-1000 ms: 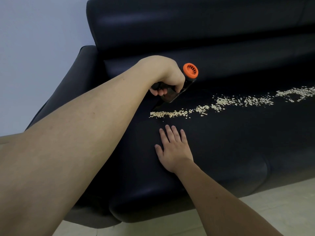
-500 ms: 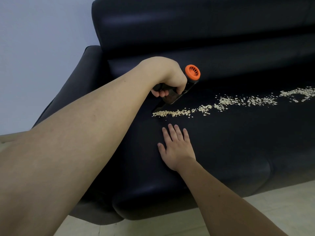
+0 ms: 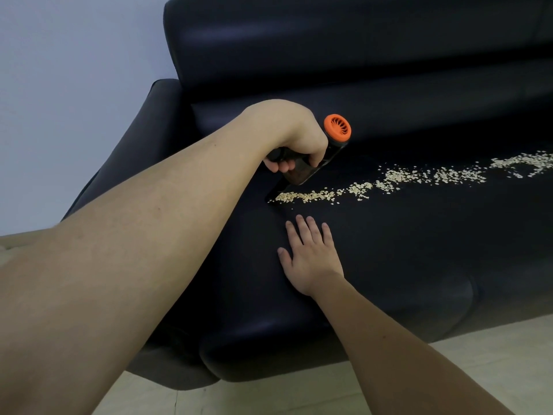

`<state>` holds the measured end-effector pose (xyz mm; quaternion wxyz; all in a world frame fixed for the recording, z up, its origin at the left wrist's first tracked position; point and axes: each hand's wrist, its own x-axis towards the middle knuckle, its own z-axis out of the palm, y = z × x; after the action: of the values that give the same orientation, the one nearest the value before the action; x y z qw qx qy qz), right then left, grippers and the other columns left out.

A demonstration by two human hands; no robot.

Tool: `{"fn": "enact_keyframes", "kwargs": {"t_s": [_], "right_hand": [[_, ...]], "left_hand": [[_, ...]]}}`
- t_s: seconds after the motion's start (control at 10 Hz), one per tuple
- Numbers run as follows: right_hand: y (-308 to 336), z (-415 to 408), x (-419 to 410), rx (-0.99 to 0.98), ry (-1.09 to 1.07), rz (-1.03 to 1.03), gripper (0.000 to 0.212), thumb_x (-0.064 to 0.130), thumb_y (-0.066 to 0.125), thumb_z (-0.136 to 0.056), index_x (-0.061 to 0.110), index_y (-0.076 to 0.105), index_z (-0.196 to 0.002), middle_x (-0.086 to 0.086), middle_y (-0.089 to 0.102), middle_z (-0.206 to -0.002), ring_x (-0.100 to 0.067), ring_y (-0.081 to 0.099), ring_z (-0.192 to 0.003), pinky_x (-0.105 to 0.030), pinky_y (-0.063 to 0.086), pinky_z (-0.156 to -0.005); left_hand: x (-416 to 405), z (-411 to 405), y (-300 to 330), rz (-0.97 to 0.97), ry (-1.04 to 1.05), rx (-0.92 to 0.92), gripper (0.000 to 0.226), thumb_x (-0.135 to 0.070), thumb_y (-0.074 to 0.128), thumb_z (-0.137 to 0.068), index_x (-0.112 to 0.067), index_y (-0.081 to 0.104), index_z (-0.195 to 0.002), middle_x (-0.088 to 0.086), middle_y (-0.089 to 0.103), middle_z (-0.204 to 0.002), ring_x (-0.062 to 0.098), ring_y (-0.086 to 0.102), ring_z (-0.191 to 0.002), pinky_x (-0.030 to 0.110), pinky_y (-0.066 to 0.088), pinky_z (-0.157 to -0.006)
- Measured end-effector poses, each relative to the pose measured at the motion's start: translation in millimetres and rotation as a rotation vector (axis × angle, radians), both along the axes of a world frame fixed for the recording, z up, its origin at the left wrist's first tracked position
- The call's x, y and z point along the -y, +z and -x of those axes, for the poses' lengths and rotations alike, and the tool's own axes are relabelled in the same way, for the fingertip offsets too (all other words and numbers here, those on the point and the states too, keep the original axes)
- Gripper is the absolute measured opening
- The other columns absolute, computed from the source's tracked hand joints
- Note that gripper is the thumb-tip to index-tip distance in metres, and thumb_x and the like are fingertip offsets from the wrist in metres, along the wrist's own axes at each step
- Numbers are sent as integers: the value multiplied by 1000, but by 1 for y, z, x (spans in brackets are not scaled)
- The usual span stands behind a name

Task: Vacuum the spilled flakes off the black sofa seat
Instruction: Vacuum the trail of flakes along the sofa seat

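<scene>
- Floor (image 3: 478, 369): pale tile, nearest strip at bottom right, under the sofa front.
- Right hand (image 3: 311, 259): flat on the sofa seat (image 3: 404, 250), palm down, fingers straight and slightly spread, holding nothing. Sits just near of the flake trail's left end, not touching the flakes.
- Flakes (image 3: 389, 181): pale, oat-like, in a thin trail across the seat from mid-frame out past the right edge; denser clumps at the far right. Almost all of the trail is left to clear.
- Handheld vacuum (image 3: 311, 163): black body, orange vented cap at the far upper end, tilted with nozzle down-left. Nozzle tip sits at the trail's left end, at or touching the seat; exact contact hard to tell, black on black.
- Left hand (image 3: 296, 139): fingers curled round the vacuum's handle, firm wrap, arm reaching in from the near left.
- Handling judgement: vacuum looks small, rigid, light enough for one hand; the handle is the right hold. Flakes are light, loose and brittle, so they scatter easily or crush under pressure. Seat looks smooth, leather-like and slightly soft, so the nozzle should glide.
- Backrest (image 3: 359, 55) and left armrest (image 3: 143, 139): black, no flakes visible there.
- Wall (image 3: 74, 70): plain, pale, far left.
</scene>
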<state>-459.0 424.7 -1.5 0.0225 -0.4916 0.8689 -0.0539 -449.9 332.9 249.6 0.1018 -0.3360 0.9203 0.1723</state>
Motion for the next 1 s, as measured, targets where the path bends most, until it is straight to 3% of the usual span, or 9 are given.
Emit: {"fn": "enact_keyframes", "kwargs": {"t_s": [1.0], "right_hand": [[0,-1,-1,-7,4,9,67,53,11,-104,20,-1,-161,-4,-6,-169,-23,-11,-154,-48,-8,-124]], "left_hand": [[-5,6,-6,4,-32,6,18,-25,63,-91,-8,58,-92,9,63,-79,19,59,-58,30,55,-61]]}}
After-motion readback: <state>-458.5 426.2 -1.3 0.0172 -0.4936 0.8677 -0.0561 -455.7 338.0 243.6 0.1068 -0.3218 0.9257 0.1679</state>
